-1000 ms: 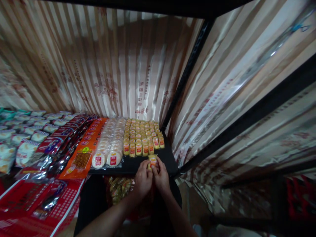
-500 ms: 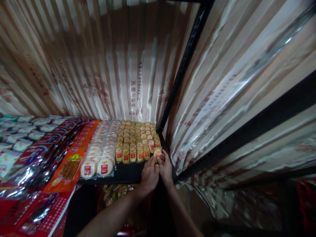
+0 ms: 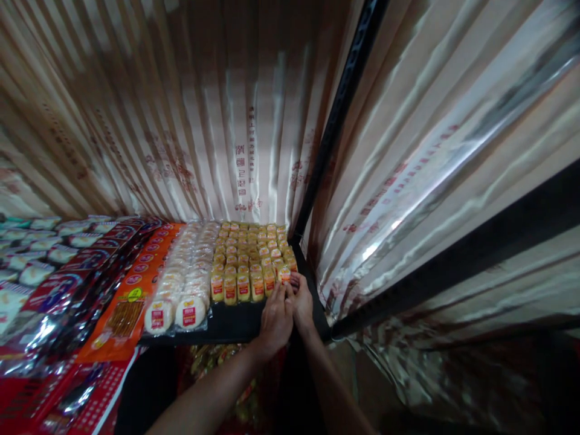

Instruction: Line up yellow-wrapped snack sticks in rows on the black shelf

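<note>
Both my hands meet at the front right corner of a black shelf (image 3: 235,323). My left hand (image 3: 274,319) and my right hand (image 3: 302,304) have their fingers closed together on one small yellow snack packet (image 3: 284,275) with a red label. The packet stands at the right end of the front row of a block of several like packets (image 3: 249,254), touching its neighbours.
Left of the yellow block lie rows of round white cakes in clear wrap (image 3: 183,284), an orange flat pack (image 3: 129,302), then dark red bags (image 3: 77,284). Shiny striped curtain (image 3: 217,121) closes the back and right. A black post (image 3: 338,121) stands at the corner.
My hands moved forward with the yellow packet from the shelf's front edge to the end of the front row. The view tilted up and shifted slightly.
</note>
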`<state>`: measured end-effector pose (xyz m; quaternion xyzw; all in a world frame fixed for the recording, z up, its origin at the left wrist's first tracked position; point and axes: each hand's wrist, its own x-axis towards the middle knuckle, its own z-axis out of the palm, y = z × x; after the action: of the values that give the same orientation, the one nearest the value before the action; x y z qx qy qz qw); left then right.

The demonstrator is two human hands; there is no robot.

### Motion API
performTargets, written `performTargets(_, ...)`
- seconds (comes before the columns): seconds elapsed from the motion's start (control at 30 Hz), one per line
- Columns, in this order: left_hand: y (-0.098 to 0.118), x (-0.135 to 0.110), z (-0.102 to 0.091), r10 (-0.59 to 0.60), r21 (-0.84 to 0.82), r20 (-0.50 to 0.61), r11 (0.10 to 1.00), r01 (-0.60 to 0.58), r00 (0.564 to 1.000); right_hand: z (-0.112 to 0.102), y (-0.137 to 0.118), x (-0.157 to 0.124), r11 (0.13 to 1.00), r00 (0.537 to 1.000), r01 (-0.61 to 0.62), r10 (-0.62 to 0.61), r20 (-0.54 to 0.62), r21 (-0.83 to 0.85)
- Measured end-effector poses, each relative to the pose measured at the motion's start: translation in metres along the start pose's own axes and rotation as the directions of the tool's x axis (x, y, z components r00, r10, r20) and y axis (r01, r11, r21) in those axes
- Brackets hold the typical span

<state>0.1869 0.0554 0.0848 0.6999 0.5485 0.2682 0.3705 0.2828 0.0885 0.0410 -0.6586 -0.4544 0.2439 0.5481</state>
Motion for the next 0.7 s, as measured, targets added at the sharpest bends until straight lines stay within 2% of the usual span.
performTargets(0.2, 0.006, -0.002, -0.003, -0.004, 0.069, 0.024, 0.998, 0.002, 1.000, 0.000, 0.007, -0.006, 0.999, 1.000, 0.008, -0.008, 0.013, 0.035)
performTargets(0.33, 0.008, -0.002, -0.003, -0.012, 0.098, 0.028, 0.995, 0.009, 1.000, 0.000, 0.012, -0.012, 0.998, 0.998, 0.069, -0.069, -0.004, -0.009)
performTargets(0.5, 0.002, 0.001, 0.000, 0.007, 0.141, 0.038, 0.990, -0.012, 0.999, 0.003, 0.017, -0.015, 0.994, 0.996, 0.094, -0.095, -0.002, -0.062)
performTargets(0.7, -0.006, 0.004, 0.010, 0.050, 0.166, 0.005, 0.985, -0.050, 0.999, 0.003, 0.022, -0.016, 0.986, 0.987, 0.159, -0.159, 0.021, -0.050)
